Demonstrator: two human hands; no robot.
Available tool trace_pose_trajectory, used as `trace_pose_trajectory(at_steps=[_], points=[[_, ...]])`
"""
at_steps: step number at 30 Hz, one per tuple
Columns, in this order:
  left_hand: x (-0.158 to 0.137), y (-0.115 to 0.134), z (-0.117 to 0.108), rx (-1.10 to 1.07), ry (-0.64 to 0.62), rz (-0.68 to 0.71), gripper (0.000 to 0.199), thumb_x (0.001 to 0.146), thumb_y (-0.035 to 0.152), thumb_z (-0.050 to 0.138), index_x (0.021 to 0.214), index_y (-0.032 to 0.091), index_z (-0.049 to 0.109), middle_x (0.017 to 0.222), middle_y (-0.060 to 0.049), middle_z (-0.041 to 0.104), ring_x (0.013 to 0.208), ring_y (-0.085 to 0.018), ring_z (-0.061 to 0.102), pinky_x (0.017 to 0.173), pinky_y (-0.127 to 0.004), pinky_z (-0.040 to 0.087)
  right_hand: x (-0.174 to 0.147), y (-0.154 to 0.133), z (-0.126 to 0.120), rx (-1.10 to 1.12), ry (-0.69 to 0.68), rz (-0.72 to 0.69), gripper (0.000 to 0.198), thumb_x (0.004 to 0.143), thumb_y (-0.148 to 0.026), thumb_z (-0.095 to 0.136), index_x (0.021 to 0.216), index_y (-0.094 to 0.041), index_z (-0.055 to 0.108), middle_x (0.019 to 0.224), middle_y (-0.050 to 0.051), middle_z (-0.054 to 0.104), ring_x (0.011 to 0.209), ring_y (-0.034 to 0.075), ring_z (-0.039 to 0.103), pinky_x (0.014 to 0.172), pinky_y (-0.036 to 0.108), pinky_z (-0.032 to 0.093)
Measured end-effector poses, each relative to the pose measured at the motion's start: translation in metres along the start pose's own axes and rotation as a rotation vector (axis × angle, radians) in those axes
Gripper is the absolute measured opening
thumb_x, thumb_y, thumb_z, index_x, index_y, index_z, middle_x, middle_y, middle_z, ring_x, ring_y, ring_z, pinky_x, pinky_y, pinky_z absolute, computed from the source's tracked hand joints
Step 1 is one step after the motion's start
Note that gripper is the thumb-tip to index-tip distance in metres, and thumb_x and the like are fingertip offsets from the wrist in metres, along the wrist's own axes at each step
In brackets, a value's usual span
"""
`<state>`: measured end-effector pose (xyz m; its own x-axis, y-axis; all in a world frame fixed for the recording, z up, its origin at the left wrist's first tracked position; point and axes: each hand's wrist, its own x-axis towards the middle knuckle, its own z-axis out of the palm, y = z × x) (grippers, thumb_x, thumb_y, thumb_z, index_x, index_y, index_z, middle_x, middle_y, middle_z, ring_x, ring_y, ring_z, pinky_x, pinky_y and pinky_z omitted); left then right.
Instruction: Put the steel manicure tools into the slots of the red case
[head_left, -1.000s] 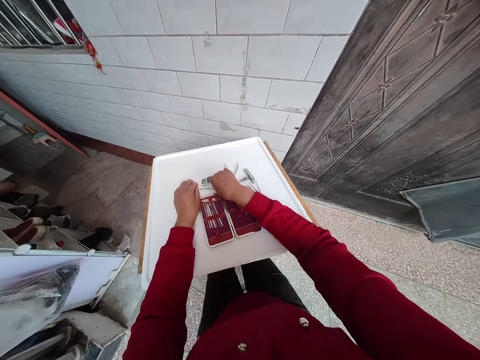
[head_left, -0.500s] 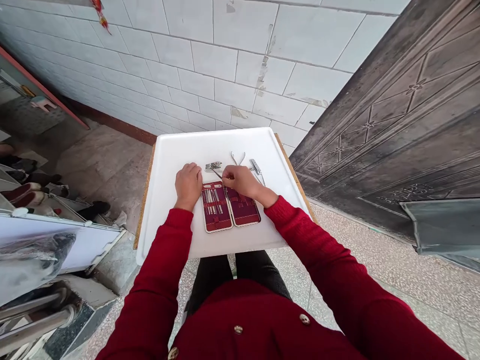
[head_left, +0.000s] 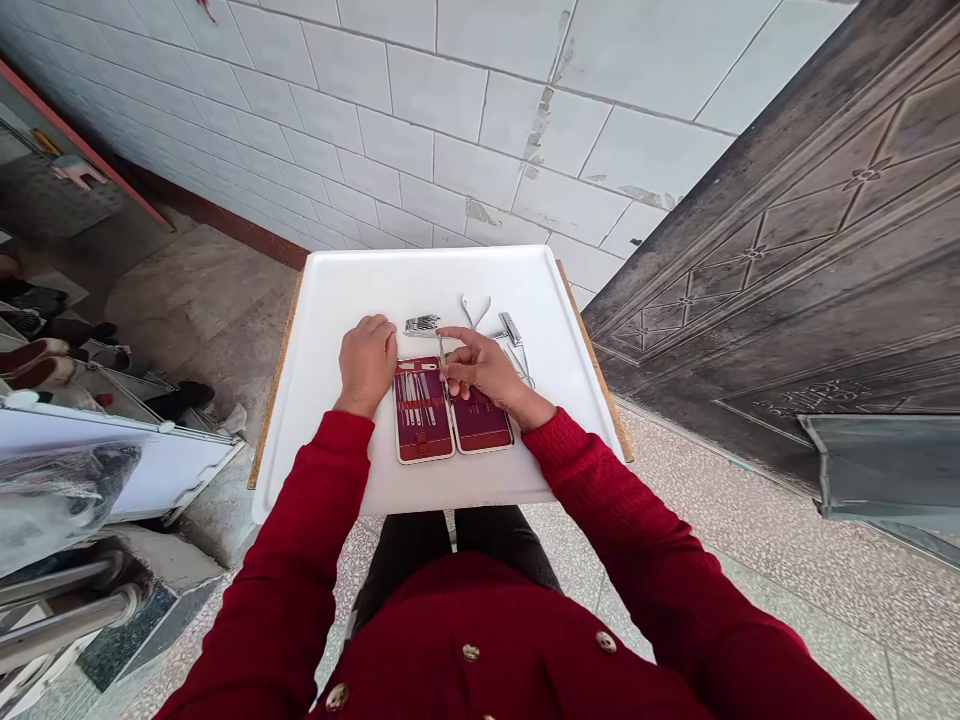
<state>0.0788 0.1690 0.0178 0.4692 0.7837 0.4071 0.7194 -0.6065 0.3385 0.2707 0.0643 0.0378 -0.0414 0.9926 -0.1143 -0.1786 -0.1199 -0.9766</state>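
An open manicure case (head_left: 426, 446) with a dark red lining lies on a white board (head_left: 330, 290). Several slim metal tools sit under straps in its left half. My left hand (head_left: 366, 365) rests, fingers curled, beside the case's upper left corner; its fingertips are hidden, so I cannot tell whether they grip the edge. Over the case's hinge, my right hand (head_left: 484, 372) holds a small slender metal tool (head_left: 441, 350) upright, index finger on its top end and thumb lower down. The tool's exact kind is too small to tell.
Behind the case lie a cluster of small metal pieces (head_left: 422, 324), cuticle nippers (head_left: 475, 312) and a nail clipper (head_left: 510, 328), with further metal tools by my right hand. A tiled wall (head_left: 465, 170) stands behind, a dark carved door (head_left: 787, 250) on the right, a shoe rack (head_left: 112, 420) on the left.
My right hand has drawn nearer over the case, and the slender tool has turned from slanting to upright, with the index finger stretched to its top. My left hand stays by the case.
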Motion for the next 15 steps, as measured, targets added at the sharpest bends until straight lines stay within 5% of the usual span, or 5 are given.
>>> trace_pose_trajectory(at_steps=[8,15], points=[[0.0007,-0.0002,0.0005,0.024,-0.005,0.003,0.023,0.099,0.017,0.043,0.097,0.021,0.066,0.114,-0.01,0.073,0.112,-0.029,0.064,0.094,-0.046,0.05,-0.0002,0.0048,0.006,-0.086,0.084,-0.095,0.054,0.075,-0.037,0.077,0.122,-0.016,0.061,0.062,-0.007,0.067,0.047,0.012,0.061,0.044,0.022,0.05],[0.0002,0.0003,-0.0014,0.015,-0.006,0.004,0.024,0.099,0.017,0.042,0.097,0.021,0.065,0.113,-0.01,0.073,0.11,-0.028,0.064,0.093,-0.046,0.05,0.004,0.007,0.0053,-0.004,0.134,-0.113,0.056,0.07,-0.045,0.084,0.115,-0.02,0.062,0.065,-0.006,0.068,0.049,0.011,0.061,0.043,0.021,0.046]])
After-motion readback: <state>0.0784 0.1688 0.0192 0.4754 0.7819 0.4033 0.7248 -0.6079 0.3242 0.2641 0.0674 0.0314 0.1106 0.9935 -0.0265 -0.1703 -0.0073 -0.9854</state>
